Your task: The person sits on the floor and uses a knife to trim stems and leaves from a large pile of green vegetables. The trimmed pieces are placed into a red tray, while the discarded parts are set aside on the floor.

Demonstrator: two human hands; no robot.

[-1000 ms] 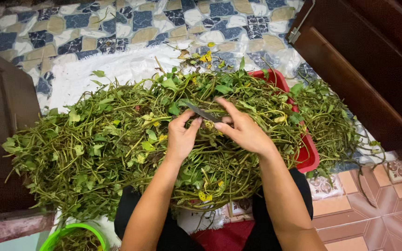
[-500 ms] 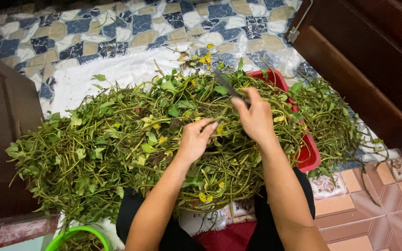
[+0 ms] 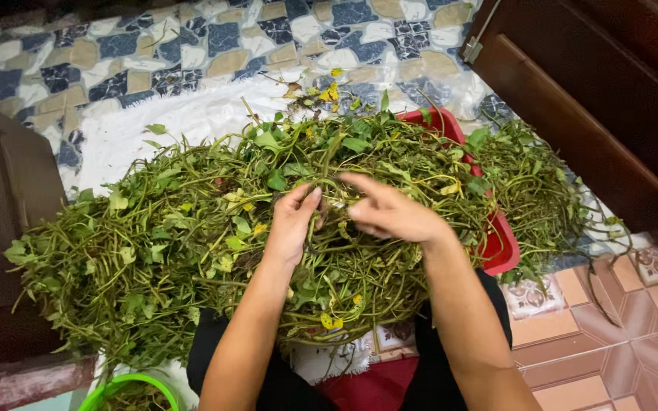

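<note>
Both hands met over the middle of the heap: the left hand (image 3: 292, 224) had its fingers curled and pinched on a stem, and the right hand (image 3: 391, 213) was half closed, thumb and forefinger nipping the same tangle while the other fingers stretched loosely out. What exactly sat between the fingertips was too small to tell beyond a thin stem. The greens (image 3: 192, 251) lay in a broad tangled pile across the person's lap and the floor, spilling over a red basin (image 3: 496, 243) on the right side. They looked light, limp and springy, the leaves easily torn, the vines knotted together, so a pinch low on one single stem seemed the surest hold. A green bowl (image 3: 127, 384) sat at the lower left, near the left elbow.
</note>
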